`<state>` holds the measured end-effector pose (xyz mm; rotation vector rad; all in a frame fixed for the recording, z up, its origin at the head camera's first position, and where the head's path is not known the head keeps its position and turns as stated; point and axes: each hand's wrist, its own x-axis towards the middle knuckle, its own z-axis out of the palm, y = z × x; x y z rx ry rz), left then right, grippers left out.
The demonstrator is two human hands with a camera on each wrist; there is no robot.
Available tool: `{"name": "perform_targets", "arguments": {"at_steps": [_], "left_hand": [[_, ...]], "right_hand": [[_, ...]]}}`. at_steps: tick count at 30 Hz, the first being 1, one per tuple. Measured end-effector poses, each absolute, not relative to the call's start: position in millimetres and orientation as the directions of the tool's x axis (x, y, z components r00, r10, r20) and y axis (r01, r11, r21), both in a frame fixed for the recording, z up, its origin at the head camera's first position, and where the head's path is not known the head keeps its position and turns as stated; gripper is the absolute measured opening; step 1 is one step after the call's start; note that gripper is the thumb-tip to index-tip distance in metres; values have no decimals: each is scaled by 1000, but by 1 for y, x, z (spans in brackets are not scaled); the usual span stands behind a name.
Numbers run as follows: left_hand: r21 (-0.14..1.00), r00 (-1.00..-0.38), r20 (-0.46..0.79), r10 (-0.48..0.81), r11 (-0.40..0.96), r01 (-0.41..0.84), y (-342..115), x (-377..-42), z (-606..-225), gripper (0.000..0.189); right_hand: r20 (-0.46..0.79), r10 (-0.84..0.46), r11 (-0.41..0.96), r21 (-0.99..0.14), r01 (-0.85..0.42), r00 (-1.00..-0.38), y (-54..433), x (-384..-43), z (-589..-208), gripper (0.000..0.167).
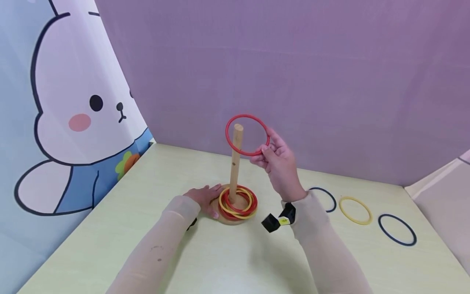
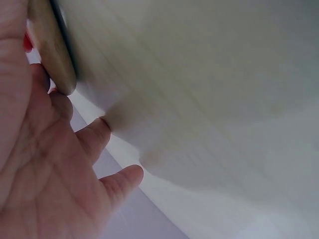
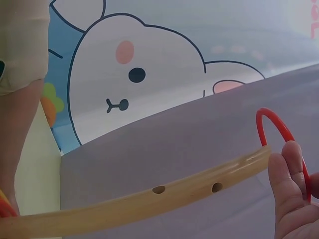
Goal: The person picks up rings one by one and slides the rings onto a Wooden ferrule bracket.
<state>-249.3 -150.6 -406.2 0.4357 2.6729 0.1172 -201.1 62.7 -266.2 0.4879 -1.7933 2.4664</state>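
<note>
My right hand (image 1: 282,165) pinches a red ring (image 1: 245,116) between thumb and fingers, tilted at the top of a wooden peg (image 1: 235,171). The peg's tip shows through the ring in the head view; whether the ring circles it, I cannot tell. In the right wrist view, the same red ring (image 3: 280,125) is at the peg's end. Several red and yellow rings (image 1: 253,198) lie around the peg's foot on its round wooden base (image 1: 229,222). My left hand (image 1: 202,198) rests against the base's left side, fingers extended; the left wrist view shows its spread fingers beside the base (image 2: 55,50).
On the pale table (image 1: 110,228), to the right, lie a dark blue ring (image 1: 333,200) partly hidden by the right forearm, a yellow ring (image 1: 343,210) and another dark blue ring (image 1: 414,234). A purple cloth wall (image 1: 330,81) rises behind; a cartoon-printed sheet (image 1: 66,81) hangs left.
</note>
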Motion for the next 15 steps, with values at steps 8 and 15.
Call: {"name": "perform_targets", "arguments": {"at_steps": [8,15], "left_hand": [[146,-850,-402,341,940,308,-151,-247,-408,95],[140,-855,-392,339,941,309,-155,-243,-406,95]], "right_hand": [[245,-137,-314,-930,-193,-960,63,-199,-280,55],[225,-142,-301,-938,-174,-964,61,-198,-293,56]]}}
